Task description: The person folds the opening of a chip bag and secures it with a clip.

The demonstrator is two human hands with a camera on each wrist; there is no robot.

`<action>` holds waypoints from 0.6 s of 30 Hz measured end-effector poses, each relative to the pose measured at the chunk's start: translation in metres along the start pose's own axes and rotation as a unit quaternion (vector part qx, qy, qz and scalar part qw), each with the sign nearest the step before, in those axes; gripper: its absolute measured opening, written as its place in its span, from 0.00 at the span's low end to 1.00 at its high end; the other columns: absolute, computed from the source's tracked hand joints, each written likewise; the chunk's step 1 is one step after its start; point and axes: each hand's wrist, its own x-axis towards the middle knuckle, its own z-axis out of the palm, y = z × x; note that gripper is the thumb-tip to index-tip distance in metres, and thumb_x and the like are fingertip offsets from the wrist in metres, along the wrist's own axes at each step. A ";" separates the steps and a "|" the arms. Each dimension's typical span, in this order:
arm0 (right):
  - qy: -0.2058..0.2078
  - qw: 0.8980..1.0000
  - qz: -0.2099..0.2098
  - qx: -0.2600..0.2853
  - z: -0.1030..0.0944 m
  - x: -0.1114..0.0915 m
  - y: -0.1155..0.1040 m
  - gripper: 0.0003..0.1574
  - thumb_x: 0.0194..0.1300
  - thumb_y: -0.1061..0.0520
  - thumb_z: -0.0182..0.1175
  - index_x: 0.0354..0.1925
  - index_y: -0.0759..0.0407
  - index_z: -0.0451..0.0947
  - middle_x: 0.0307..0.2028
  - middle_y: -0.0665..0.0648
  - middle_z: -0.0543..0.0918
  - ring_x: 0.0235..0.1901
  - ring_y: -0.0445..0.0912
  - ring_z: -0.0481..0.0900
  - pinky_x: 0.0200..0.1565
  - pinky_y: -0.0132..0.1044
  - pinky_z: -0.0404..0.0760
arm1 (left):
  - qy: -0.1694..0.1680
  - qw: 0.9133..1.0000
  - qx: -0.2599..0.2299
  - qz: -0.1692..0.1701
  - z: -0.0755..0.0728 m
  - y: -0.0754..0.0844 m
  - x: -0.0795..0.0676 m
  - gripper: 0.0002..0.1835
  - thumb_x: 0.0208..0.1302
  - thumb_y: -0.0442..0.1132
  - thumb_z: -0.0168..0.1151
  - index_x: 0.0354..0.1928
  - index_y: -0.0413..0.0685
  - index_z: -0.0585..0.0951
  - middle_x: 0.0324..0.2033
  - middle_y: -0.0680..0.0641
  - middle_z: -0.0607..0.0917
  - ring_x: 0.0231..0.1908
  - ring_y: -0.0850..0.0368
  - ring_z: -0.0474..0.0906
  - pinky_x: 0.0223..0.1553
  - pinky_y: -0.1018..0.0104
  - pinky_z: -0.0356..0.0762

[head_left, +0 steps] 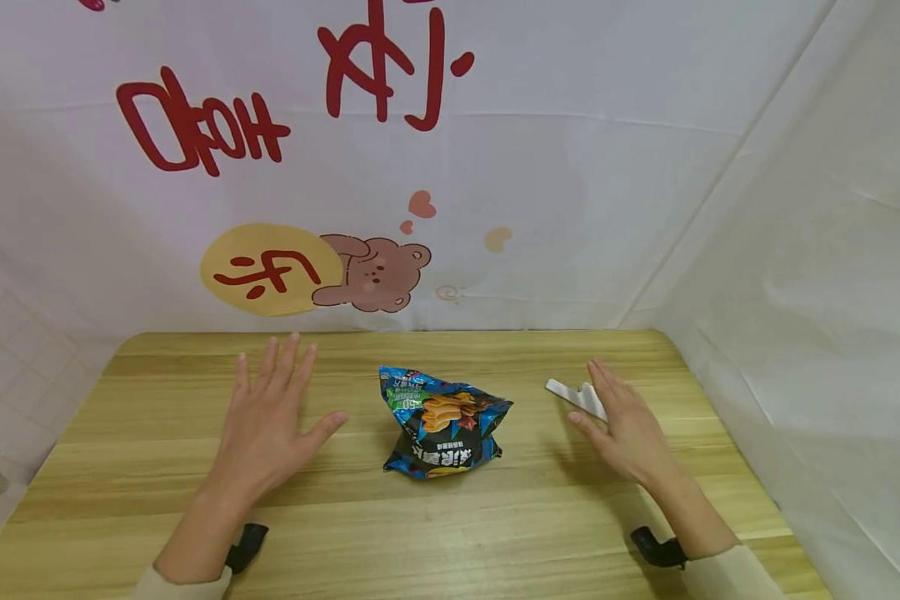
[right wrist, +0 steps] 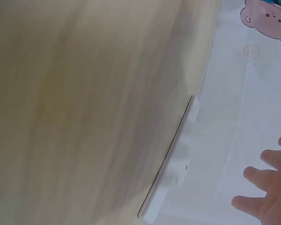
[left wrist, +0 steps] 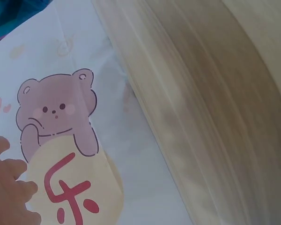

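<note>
Fingers outstretched and empty, left hand [head_left: 272, 423] and right hand [head_left: 630, 427] flank a snack bag [head_left: 444, 427], the white clip [head_left: 574, 397] unattached.

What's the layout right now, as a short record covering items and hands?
Snack bag: blue and black, on the wood-grain table
White clip: on the table, right of the bag
Left hand: left of the bag, fingers spread, holding nothing
Right hand: overlaps the clip in head view; contact unclear
Backdrop: white, printed with a bear
</note>
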 end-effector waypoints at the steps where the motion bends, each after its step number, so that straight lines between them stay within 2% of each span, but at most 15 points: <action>1: 0.000 1.000 0.000 0.002 0.000 0.000 -0.002 0.52 0.75 0.43 0.63 0.81 0.66 0.53 0.76 0.71 0.63 0.73 0.70 0.63 0.68 0.67 0.63 | 0.003 1.000 -0.002 0.001 0.001 0.001 0.001 0.52 0.68 0.67 0.60 0.81 0.39 0.58 0.82 0.36 0.50 0.81 0.33 0.42 0.76 0.35 0.26; 6: -0.008 1.000 0.006 0.013 0.002 0.000 -0.010 0.52 0.75 0.43 0.63 0.82 0.65 0.53 0.78 0.70 0.61 0.73 0.70 0.62 0.67 0.68 0.64 | 0.013 1.000 -0.006 0.004 0.002 0.007 0.004 0.53 0.67 0.68 0.61 0.82 0.41 0.58 0.82 0.37 0.50 0.81 0.35 0.43 0.76 0.33 0.30; 12: -0.004 0.999 0.012 0.038 0.006 0.000 -0.017 0.51 0.74 0.44 0.64 0.82 0.61 0.53 0.77 0.70 0.61 0.73 0.70 0.63 0.66 0.70 0.64 | 0.025 0.999 -0.020 0.004 0.002 0.014 0.006 0.54 0.64 0.66 0.65 0.82 0.42 0.58 0.82 0.38 0.50 0.82 0.38 0.40 0.76 0.35 0.28; 18: 0.001 0.997 0.025 0.068 0.009 0.000 -0.026 0.49 0.74 0.45 0.65 0.82 0.57 0.56 0.76 0.69 0.64 0.73 0.70 0.64 0.65 0.71 0.65 | 0.050 0.998 -0.038 0.016 0.003 0.021 0.011 0.53 0.64 0.69 0.63 0.80 0.41 0.63 0.81 0.36 0.55 0.81 0.36 0.46 0.76 0.33 0.33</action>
